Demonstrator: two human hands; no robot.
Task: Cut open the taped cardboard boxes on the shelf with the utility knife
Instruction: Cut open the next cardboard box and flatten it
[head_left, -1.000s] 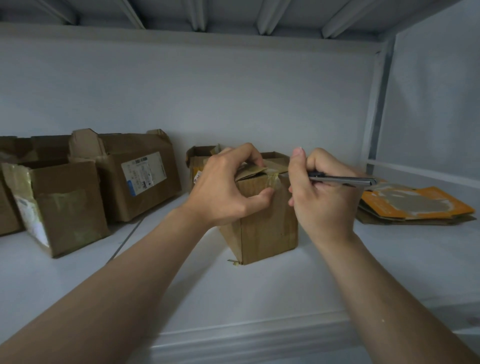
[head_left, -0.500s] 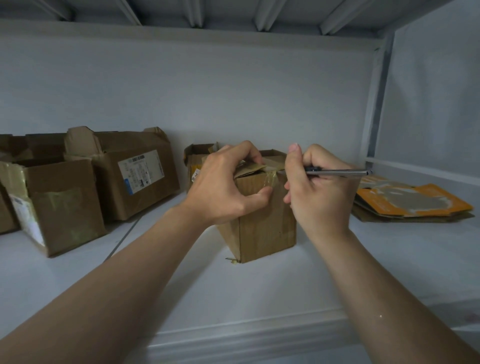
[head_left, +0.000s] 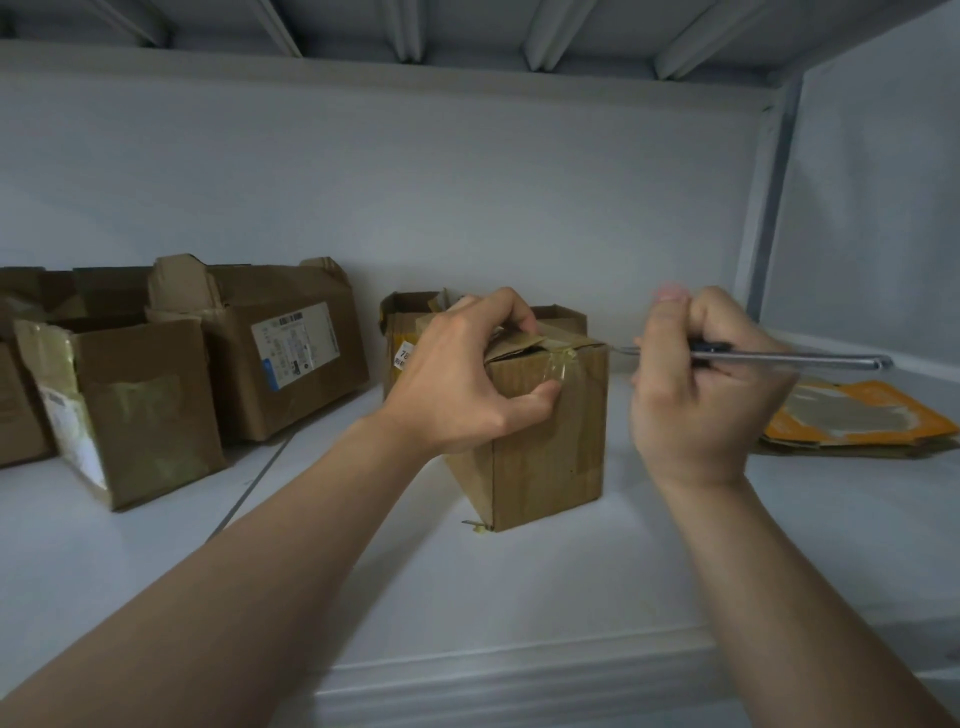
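The small box (head_left: 545, 447) is made of matt brown cardboard and is sealed with glossy, wrinkled clear tape (head_left: 563, 364). The utility knife (head_left: 789, 357) is seen as smooth, shiny metal. The shelf (head_left: 519, 597) is finished in smooth matt white. A printed paper label (head_left: 296, 345) is stuck on the larger box (head_left: 234, 395).

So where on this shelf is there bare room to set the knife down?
Bare shelf runs along the front, between the held box and the front lip, and between that box and the flattened orange cardboard on the right. The left side is crowded with opened boxes, and another box stands behind the held one.
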